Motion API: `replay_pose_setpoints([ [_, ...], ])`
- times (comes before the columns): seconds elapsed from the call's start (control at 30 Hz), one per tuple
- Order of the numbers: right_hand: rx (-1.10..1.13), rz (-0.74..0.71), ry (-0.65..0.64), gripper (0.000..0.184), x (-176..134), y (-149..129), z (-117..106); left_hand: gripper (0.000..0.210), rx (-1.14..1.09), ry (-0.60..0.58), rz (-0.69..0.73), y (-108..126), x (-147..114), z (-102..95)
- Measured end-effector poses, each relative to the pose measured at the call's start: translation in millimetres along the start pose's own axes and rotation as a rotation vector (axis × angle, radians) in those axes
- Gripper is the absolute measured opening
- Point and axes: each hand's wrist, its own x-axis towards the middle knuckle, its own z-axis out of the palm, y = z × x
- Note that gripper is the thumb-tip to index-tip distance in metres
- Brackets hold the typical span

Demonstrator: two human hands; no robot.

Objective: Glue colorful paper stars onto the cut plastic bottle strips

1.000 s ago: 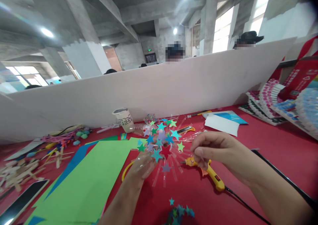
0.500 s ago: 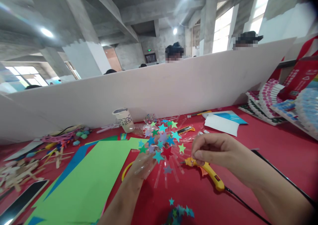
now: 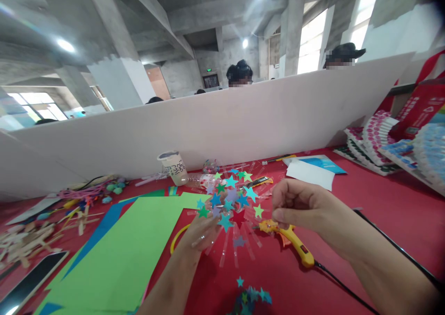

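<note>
My left hand point(image 3: 201, 227) is wrapped round a clear plastic bottle piece point(image 3: 199, 243), cut into strips that fan outward. Blue, green, purple and red stars point(image 3: 239, 216) cover its front and partly hide my fingers. To its right hovers my right hand point(image 3: 302, 203), thumb and fingertips pinched together; whatever they hold, if anything, is too small to make out. Just below that hand lies a yellow hot glue gun point(image 3: 301, 247) with a black cord, its nozzle toward the stars. A small pile of loose stars point(image 3: 248, 301) rests at the bottom edge.
Green card sheets point(image 3: 114, 250) cover the left of the red table, beside wooden sticks point(image 3: 31, 241) and a phone point(image 3: 33, 282). Behind stand a paper cup point(image 3: 174, 169), a clear bottle point(image 3: 194, 180), a craft knife point(image 3: 260, 182) and a white partition point(image 3: 243, 125). Folded paper crafts point(image 3: 378, 138) are at right.
The star-covered bottle piece has shifted slightly to the right and down. My right hand has moved a little right, still pinched. Beyond the partition, a person's head has moved slightly left.
</note>
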Motion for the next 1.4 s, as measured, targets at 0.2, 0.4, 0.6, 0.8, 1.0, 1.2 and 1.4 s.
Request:
replay_pose_setpoints([
  [0.2,-0.052,-0.065,0.005,0.006,-3,0,2,0.037,0.015,-0.038,0.081,-2,-7,-5.1],
  [0.4,-0.281,-0.149,0.083,0.008,-9,-2,4,0.054,0.007,-0.077,0.089,-3,1,-6.7],
  [0.6,-0.521,-0.303,0.167,0.011,-10,-2,10,0.049,0.021,-0.109,0.121,-3,-2,-5.7],
  [0.8,-0.600,-0.414,0.181,0.013,-10,-3,15,0.055,0.100,-0.100,0.080,0,0,-0.3],
  [1.0,-0.657,-0.512,0.171,0.017,-10,-1,12,0.051,0.128,-0.115,0.061,1,4,2.2],
  [1.2,-0.719,-0.581,0.135,0.014,-11,-2,7,0.046,0.148,-0.149,0.061,1,4,9.7],
  [1.4,-0.803,-0.586,0.160,0.013,-10,0,5,0.035,0.170,-0.182,0.035,8,-1,19.5],
])
